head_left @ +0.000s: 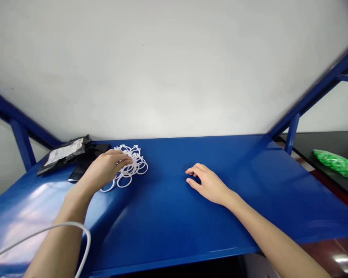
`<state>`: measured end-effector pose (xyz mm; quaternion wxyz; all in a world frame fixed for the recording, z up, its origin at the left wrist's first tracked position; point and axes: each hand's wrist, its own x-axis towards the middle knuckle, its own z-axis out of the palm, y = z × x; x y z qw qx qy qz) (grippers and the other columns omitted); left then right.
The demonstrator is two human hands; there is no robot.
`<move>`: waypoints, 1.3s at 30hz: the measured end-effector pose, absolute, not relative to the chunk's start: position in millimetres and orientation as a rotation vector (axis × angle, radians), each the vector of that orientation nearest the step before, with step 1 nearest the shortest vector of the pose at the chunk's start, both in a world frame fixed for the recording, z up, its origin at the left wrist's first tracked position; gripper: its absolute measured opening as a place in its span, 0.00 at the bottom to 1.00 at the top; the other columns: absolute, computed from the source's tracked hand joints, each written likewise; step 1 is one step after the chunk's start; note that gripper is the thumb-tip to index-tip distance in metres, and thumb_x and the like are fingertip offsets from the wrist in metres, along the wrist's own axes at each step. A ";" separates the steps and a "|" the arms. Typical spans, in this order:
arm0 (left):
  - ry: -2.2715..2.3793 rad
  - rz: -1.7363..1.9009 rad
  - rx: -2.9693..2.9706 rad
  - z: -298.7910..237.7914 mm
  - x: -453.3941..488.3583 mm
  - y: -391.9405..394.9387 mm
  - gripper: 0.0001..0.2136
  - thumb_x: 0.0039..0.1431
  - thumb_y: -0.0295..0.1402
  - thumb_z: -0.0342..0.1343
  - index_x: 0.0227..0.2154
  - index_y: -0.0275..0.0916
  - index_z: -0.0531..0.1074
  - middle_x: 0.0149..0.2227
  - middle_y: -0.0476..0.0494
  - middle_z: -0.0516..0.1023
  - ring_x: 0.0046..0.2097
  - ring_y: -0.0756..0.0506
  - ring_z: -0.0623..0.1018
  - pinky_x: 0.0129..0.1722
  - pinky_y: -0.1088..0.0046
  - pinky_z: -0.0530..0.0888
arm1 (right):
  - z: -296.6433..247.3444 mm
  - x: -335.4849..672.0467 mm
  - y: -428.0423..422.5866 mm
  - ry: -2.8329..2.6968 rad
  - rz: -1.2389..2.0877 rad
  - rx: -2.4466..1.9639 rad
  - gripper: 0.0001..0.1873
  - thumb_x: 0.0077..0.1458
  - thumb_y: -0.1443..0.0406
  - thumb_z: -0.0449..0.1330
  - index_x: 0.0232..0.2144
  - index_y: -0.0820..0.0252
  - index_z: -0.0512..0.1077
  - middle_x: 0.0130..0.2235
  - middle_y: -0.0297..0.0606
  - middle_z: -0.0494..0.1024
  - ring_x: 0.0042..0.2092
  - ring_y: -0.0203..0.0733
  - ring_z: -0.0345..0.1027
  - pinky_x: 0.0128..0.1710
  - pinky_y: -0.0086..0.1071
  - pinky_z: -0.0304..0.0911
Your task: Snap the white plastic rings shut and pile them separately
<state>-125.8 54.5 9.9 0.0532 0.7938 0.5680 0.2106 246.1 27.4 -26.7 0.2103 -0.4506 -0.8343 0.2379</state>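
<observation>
Toward the back left of the blue shelf, a loose pile of white rings lies partly hidden from me by the left hand. Its fingers bend down at the pile, but I cannot tell whether they grip a ring. I see the right hand well apart from the pile, over bare blue surface, thumb and fingers parted and holding nothing. Just left of the rings I have a dark flat object, with a black package bearing a white label lying partly over it. Nearest my view, a white cable loops across the left forearm. Beyond the right beam sits a bag of green pieces.
</observation>
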 end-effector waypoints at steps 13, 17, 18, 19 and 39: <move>1.771 0.683 2.407 12.8 -116.9 50.1 0.11 0.64 0.40 0.54 0.38 0.46 0.80 0.39 0.41 0.84 0.44 0.36 0.79 0.44 0.59 0.75 | -23.4 246.9 26.5 -2.393 0.606 -1.232 0.13 0.69 0.60 0.56 0.51 0.57 0.74 0.50 0.43 0.78 0.52 0.49 0.71 0.56 0.49 0.68; 1.579 0.853 2.603 0.4 -75.4 41.2 0.12 0.70 0.39 0.51 0.41 0.42 0.79 0.39 0.42 0.83 0.45 0.40 0.78 0.48 0.61 0.76 | -24.7 252.4 32.8 -2.406 0.330 -1.406 0.14 0.68 0.62 0.57 0.51 0.59 0.75 0.53 0.47 0.76 0.54 0.54 0.70 0.58 0.53 0.66; 1.497 0.859 2.642 -6.0 -61.9 37.5 0.12 0.71 0.37 0.50 0.42 0.41 0.79 0.40 0.42 0.83 0.45 0.41 0.79 0.49 0.61 0.76 | -26.3 254.8 35.2 -2.390 0.239 -1.479 0.15 0.67 0.62 0.57 0.52 0.61 0.75 0.54 0.49 0.76 0.56 0.57 0.69 0.58 0.54 0.66; 1.371 0.872 2.687 -13.3 -48.1 33.4 0.12 0.71 0.36 0.50 0.42 0.40 0.79 0.42 0.41 0.83 0.47 0.41 0.79 0.50 0.62 0.77 | -28.3 257.3 37.5 -2.370 0.164 -1.551 0.16 0.67 0.62 0.58 0.53 0.62 0.75 0.56 0.51 0.74 0.57 0.59 0.68 0.59 0.55 0.66; 1.029 0.445 2.682 -43.5 -4.6 15.5 0.16 0.70 0.31 0.54 0.58 0.40 0.72 0.65 0.39 0.72 0.68 0.37 0.69 0.67 0.49 0.68 | -28.1 264.1 39.6 -2.434 0.173 -1.701 0.26 0.69 0.56 0.54 0.62 0.65 0.70 0.64 0.56 0.68 0.67 0.62 0.60 0.65 0.54 0.61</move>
